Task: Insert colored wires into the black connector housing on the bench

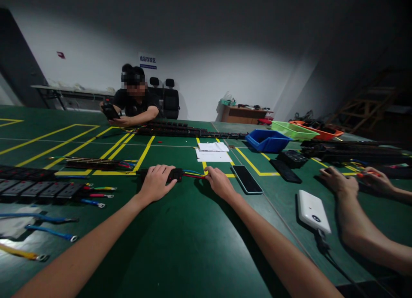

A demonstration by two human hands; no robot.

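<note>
My left hand lies curled over a small black socket module on the green table, gripping it. Red, blue and yellow wires run from the module to the right. My right hand rests on the table with its fingers closed on the ends of those wires. A dark phone lies just right of my right hand.
Black power strips and loose coloured leads lie at the left. White papers, a blue bin, green and orange trays sit further back. A co-worker's hands and a white power bank are at the right. Another person sits across the table.
</note>
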